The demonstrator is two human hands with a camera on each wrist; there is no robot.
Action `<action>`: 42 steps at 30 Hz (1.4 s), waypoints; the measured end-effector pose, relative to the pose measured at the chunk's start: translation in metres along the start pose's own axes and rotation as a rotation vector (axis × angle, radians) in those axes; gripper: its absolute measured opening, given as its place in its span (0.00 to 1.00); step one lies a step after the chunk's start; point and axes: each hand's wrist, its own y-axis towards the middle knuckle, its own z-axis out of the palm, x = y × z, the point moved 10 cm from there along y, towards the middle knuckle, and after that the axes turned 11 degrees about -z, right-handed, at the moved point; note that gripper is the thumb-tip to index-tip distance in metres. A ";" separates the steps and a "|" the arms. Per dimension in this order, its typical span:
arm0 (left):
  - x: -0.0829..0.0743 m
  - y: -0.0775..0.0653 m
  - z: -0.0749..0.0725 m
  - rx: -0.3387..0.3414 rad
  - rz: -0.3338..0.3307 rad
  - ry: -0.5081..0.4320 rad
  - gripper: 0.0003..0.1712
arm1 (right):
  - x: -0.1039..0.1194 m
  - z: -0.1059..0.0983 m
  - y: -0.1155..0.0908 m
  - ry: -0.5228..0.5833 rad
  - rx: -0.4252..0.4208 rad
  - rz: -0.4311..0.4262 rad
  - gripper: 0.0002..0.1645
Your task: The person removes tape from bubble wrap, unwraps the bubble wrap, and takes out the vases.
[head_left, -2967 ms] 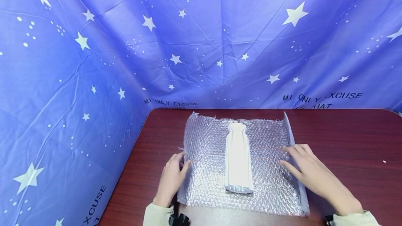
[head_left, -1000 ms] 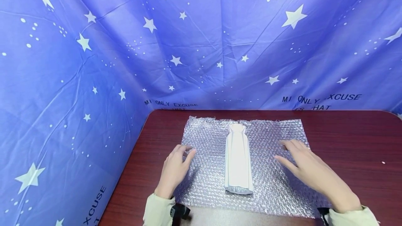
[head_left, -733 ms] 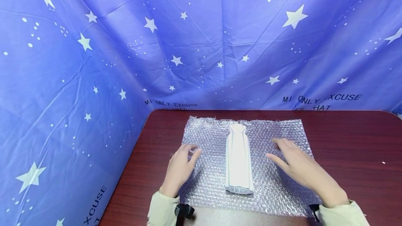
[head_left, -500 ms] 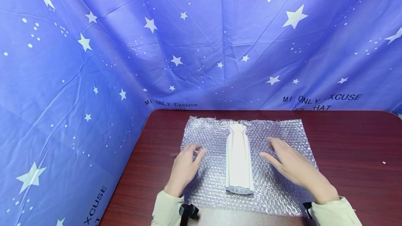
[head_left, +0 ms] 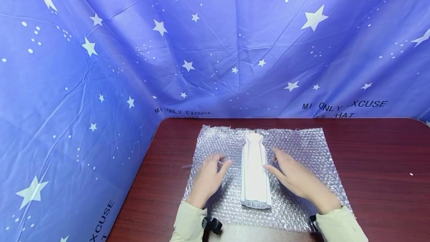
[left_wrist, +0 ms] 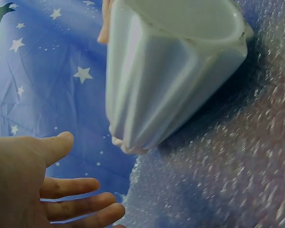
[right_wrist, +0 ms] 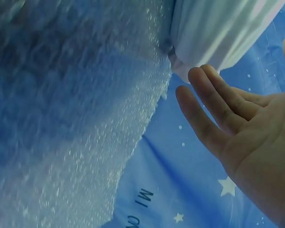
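A white fluted vase (head_left: 255,171) lies on its side on a sheet of bubble wrap (head_left: 228,212), its narrow neck pointing to the back and its base toward me. In the left wrist view the vase (left_wrist: 152,71) shows its round base and ridged sides. My left hand (head_left: 209,174) hovers left of the vase, fingers spread and holding nothing. Closer in on the right, my right hand (head_left: 295,176) has its thumb tip overlapping the vase's right edge in the head view. In the right wrist view that hand (right_wrist: 242,118) has extended fingers beside the neck end.
The bubble wrap lies flat on a dark red wooden table (head_left: 379,167). A blue star-patterned curtain (head_left: 215,47) hangs behind and along the left side. A small white speck (head_left: 411,174) sits on the table at the right.
Both hands have let go of the bubble wrap's raised side edges, which now lie flat. Since then both hands have moved inward toward the vase, which stays in place.
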 end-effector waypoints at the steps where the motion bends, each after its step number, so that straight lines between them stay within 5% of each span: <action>1: 0.000 0.000 0.002 0.007 -0.003 -0.004 0.28 | 0.001 0.002 0.001 0.004 0.005 0.001 0.46; 21: -0.007 0.002 0.034 0.079 -0.025 -0.042 0.27 | -0.004 0.020 0.008 0.068 0.084 0.058 0.55; 42: -0.008 0.000 0.065 0.244 -0.075 -0.135 0.43 | -0.001 0.029 0.008 0.162 0.095 0.076 0.53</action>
